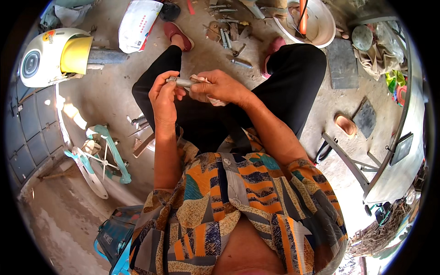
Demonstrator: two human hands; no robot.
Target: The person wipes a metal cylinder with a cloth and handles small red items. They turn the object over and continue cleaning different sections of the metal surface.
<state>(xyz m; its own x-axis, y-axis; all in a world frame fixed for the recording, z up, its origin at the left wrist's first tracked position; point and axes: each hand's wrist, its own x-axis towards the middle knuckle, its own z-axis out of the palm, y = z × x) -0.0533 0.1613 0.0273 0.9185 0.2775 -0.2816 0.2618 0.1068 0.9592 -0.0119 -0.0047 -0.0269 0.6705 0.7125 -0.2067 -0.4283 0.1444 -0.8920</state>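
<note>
Above my lap, my left hand pinches one end of a metal bolt or sleeve between thumb and fingers. At its other end, my right hand grips the same part through a crumpled pale cloth. The part lies roughly level between both hands; its right end is covered by cloth and fingers. On the floor past my knees are several similar metal bolts, some lying in a loose group. One more bolt lies nearer my right knee.
A white basin with an orange-handled tool stands front right. A white printed bag and a white appliance with a yellow part are front left. A teal and white frame stands left. A slipper and dark slabs lie right.
</note>
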